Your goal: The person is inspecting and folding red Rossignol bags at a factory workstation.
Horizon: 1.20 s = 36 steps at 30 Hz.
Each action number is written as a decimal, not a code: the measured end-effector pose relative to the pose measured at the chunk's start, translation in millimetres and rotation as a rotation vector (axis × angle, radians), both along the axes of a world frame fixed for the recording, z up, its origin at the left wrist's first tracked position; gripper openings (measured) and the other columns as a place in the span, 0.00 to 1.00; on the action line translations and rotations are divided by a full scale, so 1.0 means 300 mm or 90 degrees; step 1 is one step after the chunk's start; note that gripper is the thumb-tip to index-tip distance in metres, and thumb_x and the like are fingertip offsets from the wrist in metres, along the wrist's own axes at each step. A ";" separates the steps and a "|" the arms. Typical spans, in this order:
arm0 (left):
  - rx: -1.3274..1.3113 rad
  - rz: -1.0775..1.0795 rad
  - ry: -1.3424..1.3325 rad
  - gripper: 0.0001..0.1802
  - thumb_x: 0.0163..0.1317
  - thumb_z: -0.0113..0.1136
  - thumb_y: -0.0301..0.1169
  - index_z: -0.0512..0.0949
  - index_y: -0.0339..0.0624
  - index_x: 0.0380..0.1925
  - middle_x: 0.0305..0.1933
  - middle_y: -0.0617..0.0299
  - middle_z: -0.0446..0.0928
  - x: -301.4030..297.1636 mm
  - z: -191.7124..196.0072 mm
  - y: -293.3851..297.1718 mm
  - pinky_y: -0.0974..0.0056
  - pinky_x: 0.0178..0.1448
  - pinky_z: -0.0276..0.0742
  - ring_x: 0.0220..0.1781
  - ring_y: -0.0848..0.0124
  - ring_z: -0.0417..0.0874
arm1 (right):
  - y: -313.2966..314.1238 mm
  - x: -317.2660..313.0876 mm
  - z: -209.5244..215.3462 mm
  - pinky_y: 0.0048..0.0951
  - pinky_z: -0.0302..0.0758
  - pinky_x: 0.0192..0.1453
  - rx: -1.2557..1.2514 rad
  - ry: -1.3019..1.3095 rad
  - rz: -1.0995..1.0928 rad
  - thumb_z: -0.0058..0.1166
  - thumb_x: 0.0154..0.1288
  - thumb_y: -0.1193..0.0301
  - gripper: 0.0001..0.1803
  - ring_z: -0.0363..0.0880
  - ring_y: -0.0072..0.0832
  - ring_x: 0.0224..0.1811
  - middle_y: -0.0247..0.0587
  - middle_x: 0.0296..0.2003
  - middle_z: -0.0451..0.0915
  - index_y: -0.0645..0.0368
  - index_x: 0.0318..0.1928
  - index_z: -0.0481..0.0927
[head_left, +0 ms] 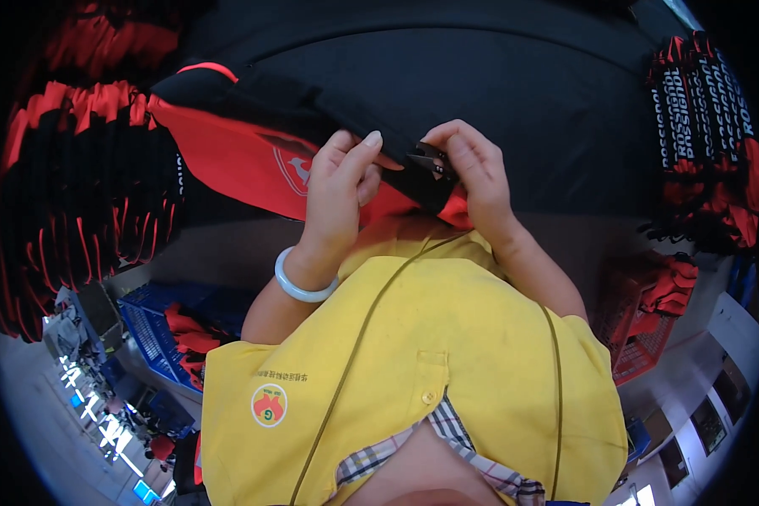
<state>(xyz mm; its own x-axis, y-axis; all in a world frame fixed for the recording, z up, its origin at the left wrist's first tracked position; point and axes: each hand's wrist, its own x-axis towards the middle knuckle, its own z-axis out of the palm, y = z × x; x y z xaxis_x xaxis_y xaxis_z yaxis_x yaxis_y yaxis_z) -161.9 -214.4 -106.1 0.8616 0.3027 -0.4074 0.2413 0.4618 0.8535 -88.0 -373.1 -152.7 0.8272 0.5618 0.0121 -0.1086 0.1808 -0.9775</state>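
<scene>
Black sheet-like work surface [565, 101] fills my view from 11 to 2 o'clock. Red-and-black fabric bundles [67, 185] crowd 9 to 10; a stack of dark bands with white lettering [691, 126] sits at 2. Blue plastic crate [147, 333] at 8, red plastic crate [640, 341] at 4, both with red cloth in them. Yellow shirt [480, 337] takes up everything around 6, dark cord [354, 346] running down it.

Workpiece is a black-and-red fabric piece [227, 164], spread from 10 o'clock to just above center, red panel with a shield emblem facing me. Left hand covers part of that emblem. Near edge is lost behind the wrists and shirt. Black cloth on black surface, so I can't trace its far edge cleanly. Rim of the view is dark and bent.

Right hand [480, 173], 1 o'clock: fingers closed around small black snips [431, 160], tips pointing at 10. Can't tell if the blades are apart. Left hand [341, 181], 11 o'clock: fingers curled, thumb-to-forefinger gap narrow, over the black part. Can't confirm a pinch on the cloth.
</scene>
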 end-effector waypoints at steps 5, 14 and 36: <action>0.031 0.038 -0.045 0.09 0.69 0.51 0.30 0.68 0.46 0.27 0.29 0.62 0.80 -0.038 -0.007 -0.038 0.77 0.19 0.51 0.15 0.85 0.57 | -0.044 0.101 -0.051 0.18 0.61 0.32 0.678 0.423 0.263 0.32 0.76 0.50 0.27 0.60 0.13 0.18 0.26 0.19 0.70 0.57 0.32 0.76; -0.019 0.002 -0.064 0.08 0.71 0.49 0.32 0.71 0.44 0.31 0.30 0.64 0.79 -0.049 -0.030 0.013 0.77 0.20 0.50 0.16 0.86 0.57 | -0.093 0.047 0.024 0.23 0.73 0.40 -0.196 -0.211 0.006 0.59 0.63 0.72 0.11 0.77 0.25 0.35 0.41 0.34 0.76 0.62 0.42 0.72; 0.070 -0.044 -0.019 0.08 0.70 0.50 0.32 0.70 0.42 0.33 0.27 0.62 0.78 -0.080 -0.004 0.036 0.77 0.20 0.53 0.16 0.85 0.58 | 0.022 0.199 0.066 0.30 0.69 0.34 -0.048 -0.780 0.227 0.67 0.52 0.67 0.14 0.77 0.32 0.29 0.36 0.28 0.77 0.58 0.34 0.76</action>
